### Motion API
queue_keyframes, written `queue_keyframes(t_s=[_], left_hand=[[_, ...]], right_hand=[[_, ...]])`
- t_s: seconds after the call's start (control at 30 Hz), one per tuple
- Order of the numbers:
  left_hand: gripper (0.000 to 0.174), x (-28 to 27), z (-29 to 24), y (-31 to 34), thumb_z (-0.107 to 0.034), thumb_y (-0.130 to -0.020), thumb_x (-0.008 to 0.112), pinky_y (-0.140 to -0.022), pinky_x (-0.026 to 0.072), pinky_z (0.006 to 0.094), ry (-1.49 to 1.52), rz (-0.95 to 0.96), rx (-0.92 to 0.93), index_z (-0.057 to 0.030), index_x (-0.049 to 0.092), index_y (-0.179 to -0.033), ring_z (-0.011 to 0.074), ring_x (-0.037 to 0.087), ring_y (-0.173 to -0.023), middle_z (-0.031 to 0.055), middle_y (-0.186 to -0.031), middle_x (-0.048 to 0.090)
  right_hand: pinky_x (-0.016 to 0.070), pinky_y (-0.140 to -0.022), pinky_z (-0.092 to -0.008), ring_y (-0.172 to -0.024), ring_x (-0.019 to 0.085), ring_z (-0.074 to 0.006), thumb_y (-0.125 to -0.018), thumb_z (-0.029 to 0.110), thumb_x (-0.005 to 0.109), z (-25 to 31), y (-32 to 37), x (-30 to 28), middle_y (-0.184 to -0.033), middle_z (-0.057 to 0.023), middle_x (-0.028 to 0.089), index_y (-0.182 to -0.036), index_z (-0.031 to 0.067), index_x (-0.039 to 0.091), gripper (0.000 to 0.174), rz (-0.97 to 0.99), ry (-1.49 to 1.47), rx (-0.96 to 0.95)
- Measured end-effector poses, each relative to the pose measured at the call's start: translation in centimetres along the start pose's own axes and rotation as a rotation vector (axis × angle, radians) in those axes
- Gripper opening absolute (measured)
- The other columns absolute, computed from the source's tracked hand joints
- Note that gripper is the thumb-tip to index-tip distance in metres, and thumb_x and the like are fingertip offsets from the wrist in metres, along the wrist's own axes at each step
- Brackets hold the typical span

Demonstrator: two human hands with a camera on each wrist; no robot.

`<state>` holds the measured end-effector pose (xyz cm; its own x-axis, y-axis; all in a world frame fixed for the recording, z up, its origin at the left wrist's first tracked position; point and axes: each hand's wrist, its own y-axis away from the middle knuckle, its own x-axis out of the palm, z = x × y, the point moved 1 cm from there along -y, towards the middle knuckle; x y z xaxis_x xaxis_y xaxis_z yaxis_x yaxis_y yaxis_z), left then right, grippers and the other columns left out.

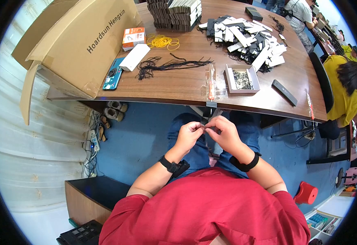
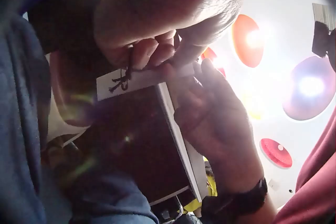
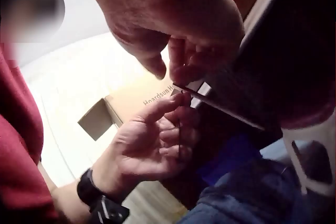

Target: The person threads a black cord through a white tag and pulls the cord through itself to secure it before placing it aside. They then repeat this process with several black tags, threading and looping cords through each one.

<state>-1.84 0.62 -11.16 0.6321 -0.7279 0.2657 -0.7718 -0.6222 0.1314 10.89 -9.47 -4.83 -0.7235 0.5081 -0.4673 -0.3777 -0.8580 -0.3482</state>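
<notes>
Both hands meet over the lap, in front of the table edge. The left hand (image 1: 189, 136) pinches a thin black cord (image 2: 124, 81) between thumb and forefinger. Its frayed, knotted ends dangle below the fingers in the left wrist view, and a dark strand (image 3: 179, 137) runs down across the curled left fingers in the right wrist view. The right hand (image 1: 226, 134) brings thumb and bent forefinger together at the same spot, on the short piece of cord between the hands. Fingertips hide most of that piece. A white strip (image 2: 139, 81) shows behind the cord ends.
On the table (image 1: 178, 87) lie a bundle of black cords (image 1: 174, 64), yellow rubber bands (image 1: 162, 41), a heap of black and white tags (image 1: 248, 38) and an open small box (image 1: 256, 77). A large carton (image 1: 88, 45) stands left. A person in yellow (image 1: 341, 90) sits right.
</notes>
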Motion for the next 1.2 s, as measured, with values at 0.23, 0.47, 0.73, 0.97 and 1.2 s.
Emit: queue_keyframes(t_s=[0.23, 0.47, 0.73, 0.97, 1.2], left_hand=[[0.01, 0.1, -0.6, 0.3, -0.01, -0.09, 0.062, -0.048, 0.0296, 0.0159, 0.004, 0.043, -0.003, -0.0039, 0.067, -0.095, -0.0001, 0.042, -0.055, -0.0031, -0.078, 0.062], [0.009, -0.1, -1.8, 0.9, -0.007, -0.089, 0.062, -0.059, 0.0402, 0.0172, 0.084, 0.042, -0.044, -0.0017, 0.066, -0.096, 0.0043, 0.053, -0.069, 0.0008, -0.085, 0.064], [0.009, 0.7, -4.0, 1.1, -0.007, -0.089, 0.063, -0.077, 0.0464, 0.0237, -0.001, 0.204, -0.068, 0.0006, 0.065, -0.092, 0.0099, 0.058, -0.081, 0.0039, -0.087, 0.065], [0.012, 1.3, -5.4, 0.1, -0.009, -0.09, 0.063, -0.072, 0.0464, 0.0224, 0.169, 0.268, -0.138, 0.0012, 0.065, -0.097, 0.0088, 0.056, -0.078, 0.0023, -0.085, 0.064], [0.013, 3.3, -7.0, -0.6, -0.006, -0.089, 0.061, -0.073, 0.0478, 0.0236, -0.033, 0.196, -0.019, 0.0028, 0.064, -0.098, 0.0112, 0.059, -0.076, 0.0056, -0.085, 0.065]], right_hand=[[0.044, -0.052, -0.0209, -0.059, 0.054, -0.0052, -0.083, 0.011, 0.07, -1.9, -0.8, 0.4, -0.078, -0.0035, 0.066, -0.086, -0.0009, 0.068, 0.012, -0.013, -0.44, 0.475], [0.0445, -0.053, -0.0235, -0.058, 0.055, -0.0083, -0.084, 0.008, 0.067, -0.8, -0.4, 0.2, -0.071, -0.0033, 0.062, -0.082, -0.0004, 0.066, 0.009, -0.147, -0.097, 0.226], [0.0325, -0.047, -0.0231, -0.05, 0.042, -0.0096, -0.086, 0.01, 0.053, -0.6, -0.8, -1.5, -0.077, -0.0048, 0.06, -0.079, 0.0048, 0.058, 0.01, -0.034, -1.465, 0.671], [0.0351, -0.051, -0.023, -0.051, 0.04, -0.0079, -0.094, 0.019, 0.05, -1.5, 0.1, -4.2, -0.08, -0.0005, 0.062, -0.111, 0.0096, 0.064, 0.024, 0.132, -1.928, 0.763], [0.0399, -0.048, -0.0182, -0.053, 0.048, -0.0046, -0.089, 0.004, 0.056, 0.2, 1.0, -5.2, -0.074, -0.0005, 0.064, -0.128, 0.0125, 0.058, 0.04, 0.148, -0.712, 0.49]])
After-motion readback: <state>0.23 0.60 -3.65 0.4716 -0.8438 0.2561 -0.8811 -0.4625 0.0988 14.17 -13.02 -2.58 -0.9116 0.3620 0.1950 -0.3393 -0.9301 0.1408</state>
